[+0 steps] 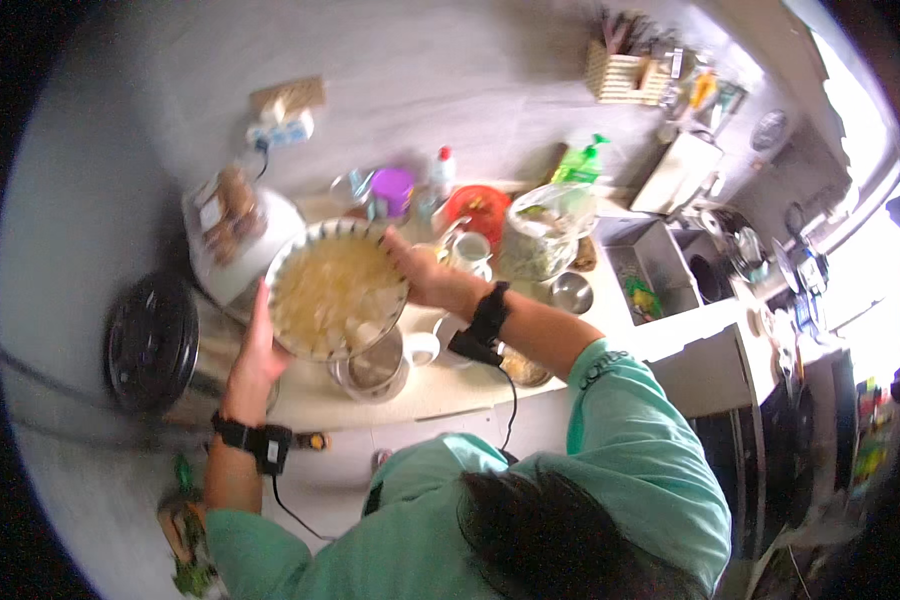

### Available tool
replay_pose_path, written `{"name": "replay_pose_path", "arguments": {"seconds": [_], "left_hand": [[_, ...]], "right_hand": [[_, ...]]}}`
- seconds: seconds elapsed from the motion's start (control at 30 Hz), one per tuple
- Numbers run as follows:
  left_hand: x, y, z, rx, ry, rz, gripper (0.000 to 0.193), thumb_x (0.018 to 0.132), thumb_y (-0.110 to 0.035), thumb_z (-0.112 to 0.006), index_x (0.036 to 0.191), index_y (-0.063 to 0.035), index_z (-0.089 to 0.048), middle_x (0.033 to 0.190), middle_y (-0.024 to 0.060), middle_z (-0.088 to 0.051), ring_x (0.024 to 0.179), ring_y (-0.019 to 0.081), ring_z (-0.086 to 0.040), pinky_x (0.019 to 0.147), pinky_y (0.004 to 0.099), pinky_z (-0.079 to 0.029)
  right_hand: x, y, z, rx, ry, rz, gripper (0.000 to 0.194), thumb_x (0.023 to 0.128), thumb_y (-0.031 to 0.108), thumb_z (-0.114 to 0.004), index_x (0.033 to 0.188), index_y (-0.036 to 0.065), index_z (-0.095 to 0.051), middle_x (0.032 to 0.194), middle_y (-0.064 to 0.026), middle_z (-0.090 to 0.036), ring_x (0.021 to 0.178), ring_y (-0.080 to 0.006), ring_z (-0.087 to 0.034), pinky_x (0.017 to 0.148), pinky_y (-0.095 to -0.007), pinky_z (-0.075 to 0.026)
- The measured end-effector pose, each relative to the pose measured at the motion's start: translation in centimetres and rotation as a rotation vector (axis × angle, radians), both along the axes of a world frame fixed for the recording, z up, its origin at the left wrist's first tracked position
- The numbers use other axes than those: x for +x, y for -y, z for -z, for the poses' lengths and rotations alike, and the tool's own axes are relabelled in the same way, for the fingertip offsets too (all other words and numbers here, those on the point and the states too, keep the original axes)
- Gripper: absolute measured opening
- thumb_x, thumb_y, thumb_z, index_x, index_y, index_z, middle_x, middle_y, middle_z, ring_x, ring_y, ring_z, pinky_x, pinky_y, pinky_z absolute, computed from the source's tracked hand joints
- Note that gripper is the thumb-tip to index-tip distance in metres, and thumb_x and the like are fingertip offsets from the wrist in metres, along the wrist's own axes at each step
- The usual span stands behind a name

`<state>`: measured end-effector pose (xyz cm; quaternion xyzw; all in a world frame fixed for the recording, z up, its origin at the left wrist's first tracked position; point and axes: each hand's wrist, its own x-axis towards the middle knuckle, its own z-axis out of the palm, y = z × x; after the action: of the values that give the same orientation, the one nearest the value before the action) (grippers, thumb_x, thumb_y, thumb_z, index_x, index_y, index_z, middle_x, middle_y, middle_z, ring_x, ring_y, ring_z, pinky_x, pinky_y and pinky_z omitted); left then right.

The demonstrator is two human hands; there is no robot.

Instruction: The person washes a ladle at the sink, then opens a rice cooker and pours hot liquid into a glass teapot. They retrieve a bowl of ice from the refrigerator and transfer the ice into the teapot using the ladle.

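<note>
A wide patterned bowl [337,289] is held up over the counter between my two hands. It is filled with a pale yellowish liquid with lighter pieces in it. My left hand [259,349] grips the bowl's lower left rim, and my right hand [427,274] has hold of its upper right side. Under the bowl, partly hidden by it, stands a handled pitcher-like container [375,375] with a white knob or handle at its right. Exactly what that container is stays unclear because of blur.
Behind the bowl are a purple cup [392,192], a red basin [478,214] and a plastic bag of greens [544,240]. A small steel bowl [571,292] sits before the sink [664,270]. At the left are a white appliance [270,225] with bagged items on top and a black round lid [154,341].
</note>
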<state>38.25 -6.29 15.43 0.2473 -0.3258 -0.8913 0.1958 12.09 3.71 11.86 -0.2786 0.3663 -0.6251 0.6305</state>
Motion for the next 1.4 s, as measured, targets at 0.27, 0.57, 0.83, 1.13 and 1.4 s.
{"name": "replay_pose_path", "arguments": {"seconds": [0.27,0.57,0.83,1.13,1.4], "left_hand": [[0.1,2.1,2.5,-0.036,-0.064,0.011,0.069,0.097,-0.059,-0.031,0.140,-0.0065,-0.040,0.139,0.0106,-0.049,0.126,0.0276,-0.047,0.104,0.0438,-0.040],[1.9,0.4,2.1,-0.103,0.060,-0.213,0.065,0.097,-0.056,-0.037,0.141,-0.0082,-0.038,0.142,0.0080,-0.045,0.128,0.0247,-0.045,0.105,0.0438,-0.039],[2.6,-0.5,0.4,-0.022,-0.019,-0.289,0.065,0.096,-0.055,-0.040,0.142,-0.0086,-0.037,0.144,0.0087,-0.044,0.130,0.0258,-0.043,0.107,0.0443,-0.037],[2.3,-1.8,-0.6,-0.056,-0.001,-0.358,0.066,0.097,-0.055,-0.037,0.144,-0.0092,-0.034,0.148,0.0095,-0.037,0.134,0.0276,-0.038,0.109,0.0460,-0.033],[2.1,-2.0,-0.8,0.017,-0.059,-0.369,0.062,0.100,-0.052,-0.031,0.142,-0.0072,-0.037,0.144,0.0109,-0.042,0.132,0.0275,-0.041,0.108,0.0464,-0.035]], "right_hand": [[-0.1,1.8,-0.3,0.113,0.083,-0.106,0.072,0.094,0.063,-0.037,0.138,0.007,-0.042,0.141,-0.0117,-0.046,0.128,-0.0256,-0.046,0.108,-0.0430,-0.037],[0.5,-1.7,-3.9,-0.059,-0.156,-0.057,0.079,0.088,0.067,-0.046,0.145,0.013,-0.034,0.141,-0.0152,-0.044,0.128,-0.0305,-0.044,0.107,-0.0449,-0.036],[1.4,-9.4,-3.1,0.139,-0.373,0.209,0.037,0.099,0.028,-0.049,0.114,-0.004,-0.056,0.102,-0.0118,-0.063,0.094,-0.0184,-0.062,0.083,-0.0280,-0.050],[8.3,-20.1,-14.3,-0.530,-0.562,-0.027,0.026,0.086,0.022,-0.069,0.100,0.000,-0.066,0.084,-0.0120,-0.065,0.070,-0.0200,-0.061,0.070,-0.0342,-0.049],[11.6,-19.8,-20.9,-1.030,-0.364,-0.267,0.021,0.087,0.031,-0.068,0.106,0.023,-0.067,0.070,-0.0036,-0.055,0.052,-0.0128,-0.052,0.049,-0.0261,-0.043]]}}
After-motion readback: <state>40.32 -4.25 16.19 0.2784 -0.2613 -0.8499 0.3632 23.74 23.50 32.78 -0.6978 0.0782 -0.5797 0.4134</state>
